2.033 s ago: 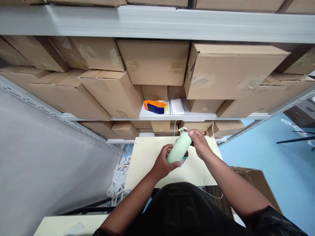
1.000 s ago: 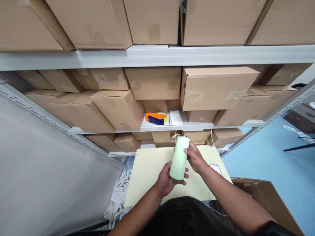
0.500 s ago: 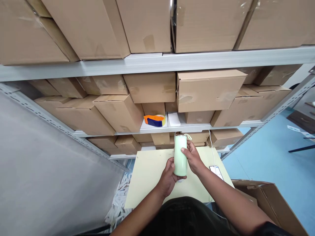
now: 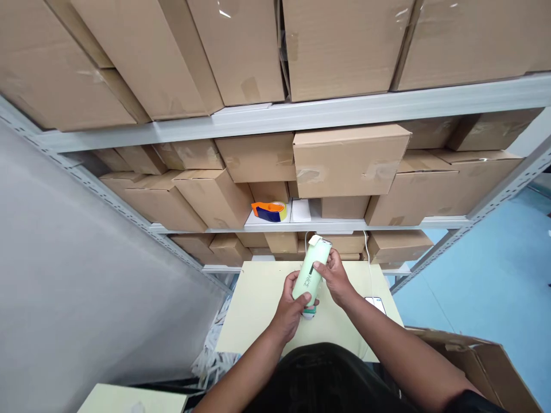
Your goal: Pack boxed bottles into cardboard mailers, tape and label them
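I hold a pale green cylindrical bottle [image 4: 313, 269] over a cream table [image 4: 258, 310]. My left hand [image 4: 290, 304] is wrapped round its lower end, by a darker green base. My right hand [image 4: 333, 278] grips the bottle's upper half from the right, fingers curled on it. The bottle tilts with its top pointing away from me, and dark lettering shows along its side. A small white tag or strap sits at the top end.
Metal shelves [image 4: 301, 115] packed with cardboard boxes fill the view ahead. An orange and blue tape dispenser [image 4: 269, 210] lies on the middle shelf. A phone [image 4: 375, 304] with a white cable rests on the table's right. An open carton [image 4: 477, 367] stands at lower right.
Both hands have turned the bottle, so its lettering now faces up and it tilts to the right. The camera has tipped upward, showing more of the top shelf.
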Tool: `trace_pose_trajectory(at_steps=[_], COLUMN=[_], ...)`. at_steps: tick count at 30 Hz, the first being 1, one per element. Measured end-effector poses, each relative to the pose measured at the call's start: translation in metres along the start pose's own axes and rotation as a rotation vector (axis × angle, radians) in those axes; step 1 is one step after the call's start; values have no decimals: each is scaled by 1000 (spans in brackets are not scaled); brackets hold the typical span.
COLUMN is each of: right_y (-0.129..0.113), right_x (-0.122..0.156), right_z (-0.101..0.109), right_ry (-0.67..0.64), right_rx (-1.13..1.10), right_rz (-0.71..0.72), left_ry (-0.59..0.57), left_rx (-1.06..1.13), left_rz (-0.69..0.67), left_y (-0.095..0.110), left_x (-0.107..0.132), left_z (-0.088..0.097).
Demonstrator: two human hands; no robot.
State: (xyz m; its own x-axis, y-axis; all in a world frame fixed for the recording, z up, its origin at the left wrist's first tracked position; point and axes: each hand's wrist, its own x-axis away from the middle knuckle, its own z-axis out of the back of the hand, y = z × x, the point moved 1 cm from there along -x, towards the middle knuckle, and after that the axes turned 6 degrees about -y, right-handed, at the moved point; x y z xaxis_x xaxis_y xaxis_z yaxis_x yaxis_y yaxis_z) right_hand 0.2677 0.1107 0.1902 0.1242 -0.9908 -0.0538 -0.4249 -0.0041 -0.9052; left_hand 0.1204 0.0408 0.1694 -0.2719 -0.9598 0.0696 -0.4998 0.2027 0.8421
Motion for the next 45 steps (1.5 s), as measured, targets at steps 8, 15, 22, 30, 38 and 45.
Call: trace_pose_trajectory(at_steps=[8,15,22,30,38,45], right_y=[-2,0,2,16,4,5], right_x=[10,14,30,45,67,71], right_z=[8,-15,-41,-87,-92,-76], right_ry=[-237,-46,-181,65,-45,54], right_rx=[-162,-61,-151,121,61,8], right_rz=[-257,-111,-196,16,-73,-66], left_ry=[52,70,-38,-19,-196,-309], left_rx=[139,-30,149,-3,190,243], left_rz=[66,-84,56,-64,69,218], left_y=[-22,-5,5,21,24,8], left_x=[11,27,41,61,74,69], left_z=[-9,-9,20,47,68,73])
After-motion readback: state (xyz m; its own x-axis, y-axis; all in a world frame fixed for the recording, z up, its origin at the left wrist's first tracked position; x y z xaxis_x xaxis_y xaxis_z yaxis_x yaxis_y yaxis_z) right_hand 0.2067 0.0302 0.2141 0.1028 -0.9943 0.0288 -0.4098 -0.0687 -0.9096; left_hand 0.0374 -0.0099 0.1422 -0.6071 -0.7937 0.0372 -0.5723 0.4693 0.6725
